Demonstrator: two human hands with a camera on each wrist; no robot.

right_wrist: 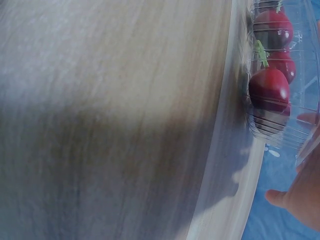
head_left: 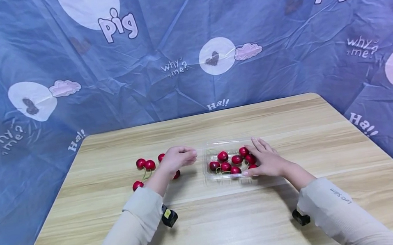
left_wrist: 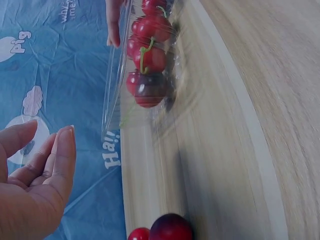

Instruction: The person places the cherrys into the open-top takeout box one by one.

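A clear plastic box [head_left: 205,162] holds several red cherries [head_left: 236,159], some with green stems. My right hand [head_left: 266,161] rests on its right end, fingers spread toward the far edge and thumb at the near rim. Part of that hand shows beside the box wall in the right wrist view. My left hand [head_left: 179,158] hovers just left of the box, its fingers loosely bent and nothing in them. More cherries [head_left: 150,165] lie on the table around my left wrist, partly hidden by it.
The wooden table [head_left: 232,225] ends at a blue printed cloth [head_left: 177,92] hanging behind it. Small black wrist cameras [head_left: 169,216] sit under both sleeves. Bare wood shows between the loose cherries and the box.
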